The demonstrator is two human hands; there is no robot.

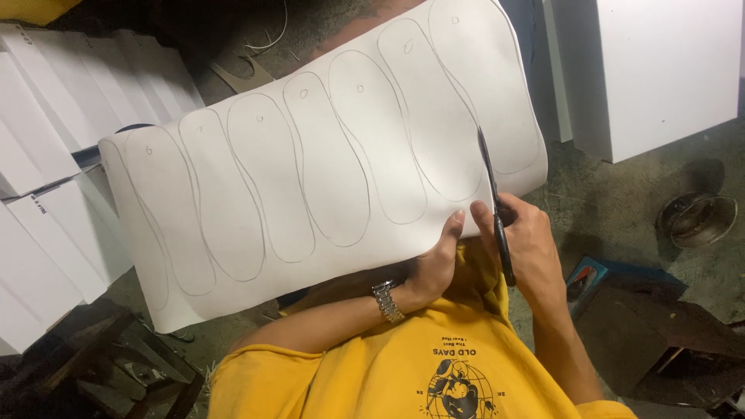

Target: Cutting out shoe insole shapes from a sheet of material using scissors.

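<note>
A large white sheet [310,178] with several pencilled shoe-sole outlines lies across my lap, above my yellow shirt. My left hand [434,264], with a metal watch on the wrist, pinches the sheet's near edge, thumb on top. Just to its right, my right hand [531,240] grips black scissors [490,186]. Their blades point away from me and lie over the sheet, along the line of one of the rightmost outlines.
Stacked white boards [46,155] lie at the left and a white cabinet [660,70] stands at the upper right. On the concrete floor are a metal bowl [698,221], a blue object [586,279], a dark wooden piece [660,341] and a wooden stool [101,357].
</note>
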